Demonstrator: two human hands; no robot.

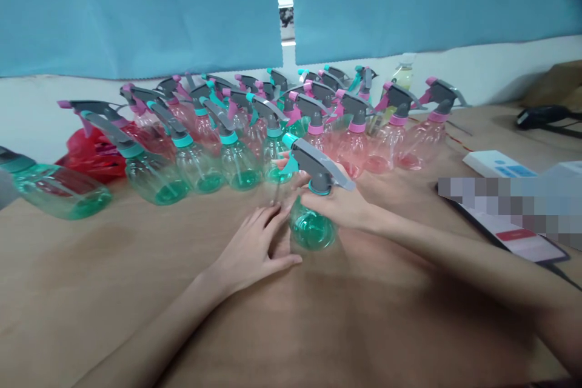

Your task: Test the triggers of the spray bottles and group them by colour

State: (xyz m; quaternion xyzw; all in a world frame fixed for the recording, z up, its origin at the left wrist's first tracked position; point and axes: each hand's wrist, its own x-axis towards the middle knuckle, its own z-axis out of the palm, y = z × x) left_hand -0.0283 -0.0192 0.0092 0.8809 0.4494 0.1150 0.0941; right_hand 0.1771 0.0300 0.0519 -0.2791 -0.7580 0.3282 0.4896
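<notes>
A green spray bottle with a grey and teal trigger head stands upright near the middle of the table. My right hand is wrapped round its neck, just under the collar. To the left of the bottle, my left hand lies low over the tabletop, fingers spread and thumb pointing at the bottle's base. Nothing shows in the left hand, and I cannot tell whether its fingertips touch the bottle. Behind the hands is a front row of green spray bottles, with pink spray bottles to the right.
Several more spray bottles crowd the wooden table towards the wall. A red plastic bag lies at left behind them. On the right are a phone-like device, a white and blue box and a black handheld object. Blue curtains hang behind.
</notes>
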